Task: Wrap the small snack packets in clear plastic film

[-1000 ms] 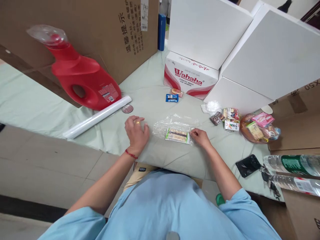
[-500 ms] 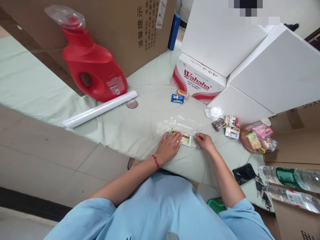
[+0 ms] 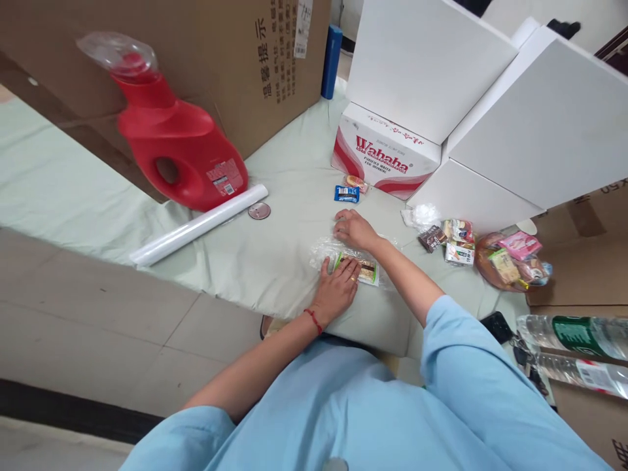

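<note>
A flat snack packet [image 3: 369,269] with green edging and a clear window lies on a crinkled sheet of clear plastic film [image 3: 321,250] near the table's front edge. My left hand [image 3: 338,284] rests palm down across the packet's left part, fingers stretched out and pressing it. At the film's far side is my right hand [image 3: 356,230], its fingers curled inward. Whether a bit of film is pinched in them I cannot make out. Just beyond that hand sit a blue snack packet [image 3: 347,193] and a small pink-and-yellow packet [image 3: 362,184].
On the left, a white roll [image 3: 201,224] lies before a red jug [image 3: 184,140], near a round disc [image 3: 259,210]. A Wahaha carton [image 3: 385,152] stands behind. To the right are small snack packets [image 3: 460,253], a filled bowl [image 3: 490,273] and water bottles [image 3: 606,337].
My right hand has moved from the film's right edge to its far side, up and to the left. My left hand stays on the snack packet. The view has shifted slightly.
</note>
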The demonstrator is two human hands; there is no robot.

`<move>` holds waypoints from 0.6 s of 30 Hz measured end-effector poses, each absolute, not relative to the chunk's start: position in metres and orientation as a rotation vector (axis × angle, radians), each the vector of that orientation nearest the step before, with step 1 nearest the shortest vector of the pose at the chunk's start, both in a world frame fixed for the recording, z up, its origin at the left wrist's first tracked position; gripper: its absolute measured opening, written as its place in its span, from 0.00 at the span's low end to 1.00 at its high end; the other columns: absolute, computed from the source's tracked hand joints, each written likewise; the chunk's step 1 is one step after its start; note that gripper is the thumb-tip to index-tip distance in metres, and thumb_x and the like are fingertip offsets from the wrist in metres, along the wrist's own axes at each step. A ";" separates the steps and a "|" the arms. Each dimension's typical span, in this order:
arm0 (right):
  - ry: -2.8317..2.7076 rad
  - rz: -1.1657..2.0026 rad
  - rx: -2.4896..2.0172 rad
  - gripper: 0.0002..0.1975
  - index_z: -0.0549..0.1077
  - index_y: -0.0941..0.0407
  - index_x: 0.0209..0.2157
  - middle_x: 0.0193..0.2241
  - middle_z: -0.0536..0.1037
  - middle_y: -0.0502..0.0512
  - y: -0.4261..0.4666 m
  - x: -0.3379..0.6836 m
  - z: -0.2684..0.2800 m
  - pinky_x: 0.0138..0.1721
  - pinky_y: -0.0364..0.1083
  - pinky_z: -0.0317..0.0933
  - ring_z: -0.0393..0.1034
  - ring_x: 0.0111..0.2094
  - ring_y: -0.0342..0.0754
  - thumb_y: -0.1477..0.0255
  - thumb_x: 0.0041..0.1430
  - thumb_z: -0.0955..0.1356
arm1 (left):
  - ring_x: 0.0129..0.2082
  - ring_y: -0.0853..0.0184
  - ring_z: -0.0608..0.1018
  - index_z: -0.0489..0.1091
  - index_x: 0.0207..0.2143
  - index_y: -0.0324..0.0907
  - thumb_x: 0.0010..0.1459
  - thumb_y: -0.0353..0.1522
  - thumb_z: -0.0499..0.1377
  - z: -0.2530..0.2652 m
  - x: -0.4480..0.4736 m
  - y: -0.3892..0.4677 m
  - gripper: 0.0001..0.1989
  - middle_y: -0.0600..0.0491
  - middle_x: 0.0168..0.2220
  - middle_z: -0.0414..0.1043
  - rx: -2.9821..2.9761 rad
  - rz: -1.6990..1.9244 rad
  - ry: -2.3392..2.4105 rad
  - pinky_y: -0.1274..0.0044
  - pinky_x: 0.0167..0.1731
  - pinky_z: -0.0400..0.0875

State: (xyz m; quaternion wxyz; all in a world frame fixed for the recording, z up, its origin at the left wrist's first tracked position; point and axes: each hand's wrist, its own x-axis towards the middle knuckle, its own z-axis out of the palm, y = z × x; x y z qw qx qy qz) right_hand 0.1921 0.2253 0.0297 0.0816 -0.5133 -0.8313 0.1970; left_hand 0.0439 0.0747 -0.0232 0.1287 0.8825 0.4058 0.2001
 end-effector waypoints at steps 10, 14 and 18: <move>-1.949 0.640 -1.920 0.22 0.76 0.61 0.52 0.42 0.83 0.59 0.260 0.232 0.024 0.46 0.46 0.63 0.74 0.42 0.50 0.60 0.72 0.62 | 0.71 0.55 0.65 0.62 0.71 0.45 0.72 0.31 0.48 -0.024 0.044 0.074 0.27 0.43 0.69 0.66 2.557 0.578 1.158 0.44 0.73 0.36; -2.145 0.840 -1.883 0.29 0.72 0.60 0.60 0.41 0.84 0.58 0.233 0.276 0.028 0.47 0.45 0.64 0.76 0.41 0.50 0.59 0.63 0.73 | 0.71 0.56 0.66 0.63 0.70 0.45 0.74 0.32 0.46 -0.024 0.043 0.074 0.25 0.44 0.69 0.67 2.563 0.604 1.158 0.44 0.73 0.36; -2.234 0.949 -1.911 0.31 0.75 0.59 0.54 0.32 0.81 0.52 0.219 0.288 0.025 0.38 0.43 0.63 0.72 0.32 0.47 0.59 0.52 0.79 | 0.70 0.57 0.66 0.64 0.69 0.44 0.74 0.32 0.46 -0.026 0.043 0.075 0.24 0.45 0.69 0.67 2.575 0.618 1.171 0.44 0.73 0.37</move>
